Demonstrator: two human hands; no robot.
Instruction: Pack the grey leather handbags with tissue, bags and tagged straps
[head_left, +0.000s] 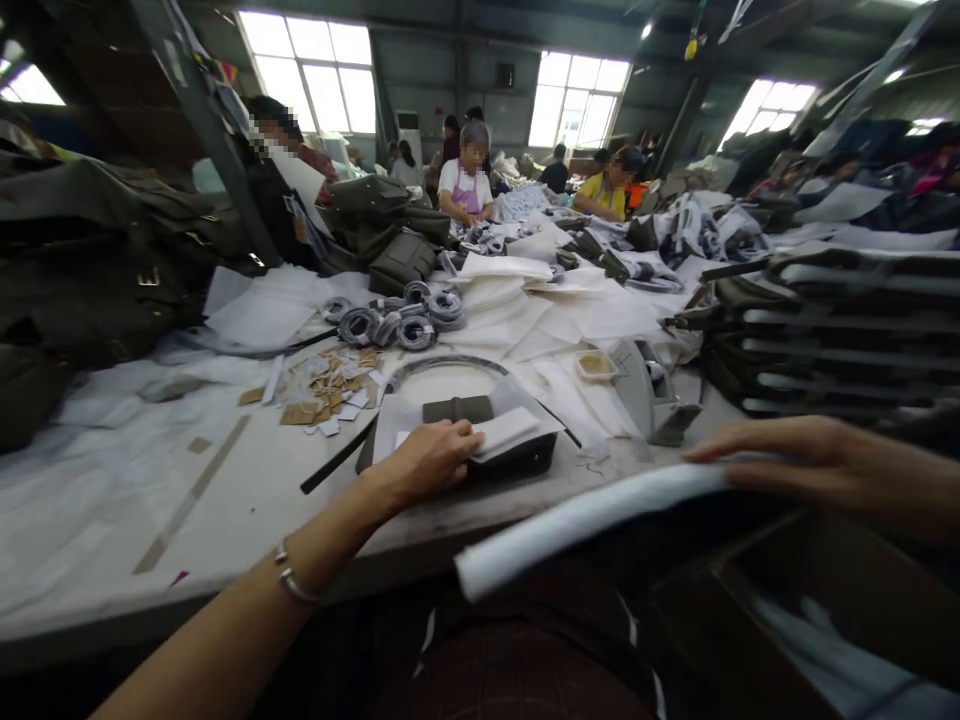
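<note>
A dark bag (525, 458) lies flat near the table's front edge, with white foam sheets and a dark green flap piece (457, 409) on top. My left hand (439, 452) rests on the bag, its fingers curled at the end of a folded white foam strip (510, 430). Over the table's edge at the right, my right hand (787, 460) grips one end of a long white foam roll (592, 515), thumb and fingers on either side. The roll slants down toward the left in front of the bag.
A tape dispenser (649, 390) stands right of the bag. Coiled wrapped straps (416, 318) and small brown tags (326, 390) lie behind it. Dark bags are piled left, a stack (847, 330) stands right. An open box (750, 610) is below right. People work across the table.
</note>
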